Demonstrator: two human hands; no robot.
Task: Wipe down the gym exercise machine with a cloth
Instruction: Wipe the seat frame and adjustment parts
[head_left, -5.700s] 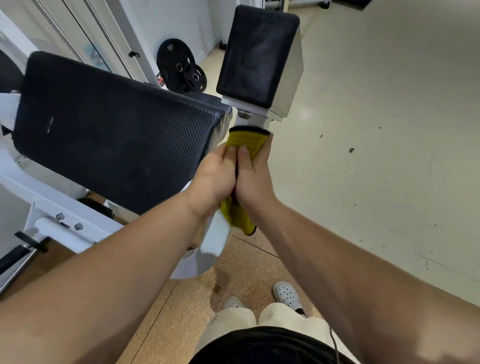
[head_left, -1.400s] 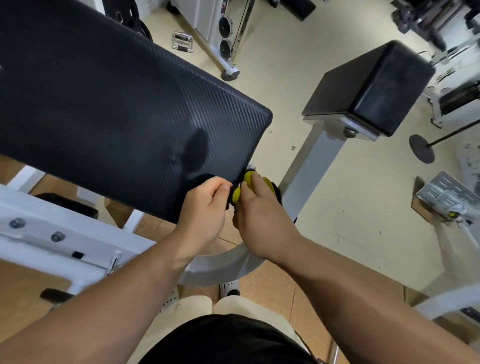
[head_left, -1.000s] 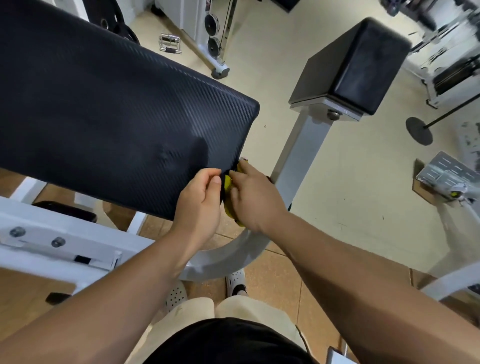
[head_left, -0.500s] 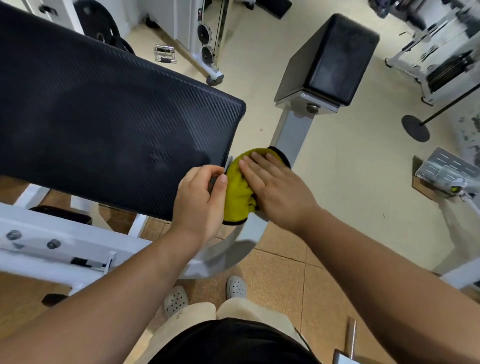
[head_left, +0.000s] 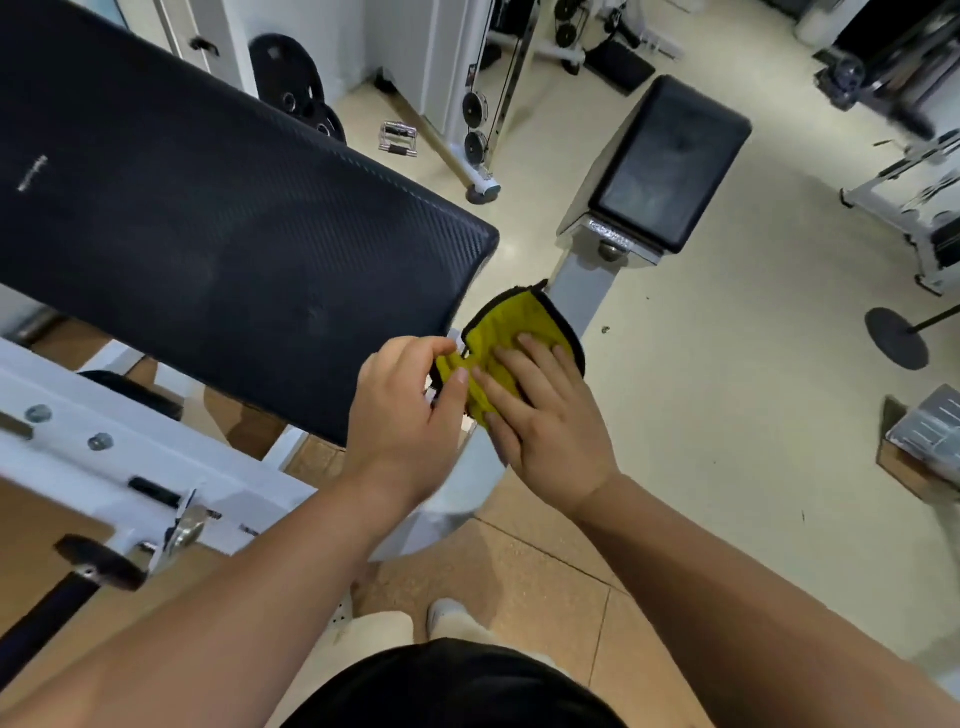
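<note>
A yellow cloth (head_left: 506, 325) with a black hem lies draped over the white post (head_left: 579, 288) of the exercise machine, just below the small black seat pad (head_left: 670, 161). My right hand (head_left: 545, 415) presses flat on the cloth with straight fingers. My left hand (head_left: 410, 410) sits beside it and pinches the cloth's left edge between thumb and fingers. The large black arm pad (head_left: 234, 234) slopes across the left, its lower right corner next to my left hand.
The white frame (head_left: 156, 467) with bolts and a black knob runs at lower left. Weight plates (head_left: 291, 88) lean at the back, a cable machine (head_left: 478, 119) stands behind, other machines (head_left: 914, 171) sit at right. My feet (head_left: 447, 613) stand on cork flooring.
The cloth went from bunched between both hands to spread over the post. My right hand flattened on it and slid up the post; the view shifted slightly.
</note>
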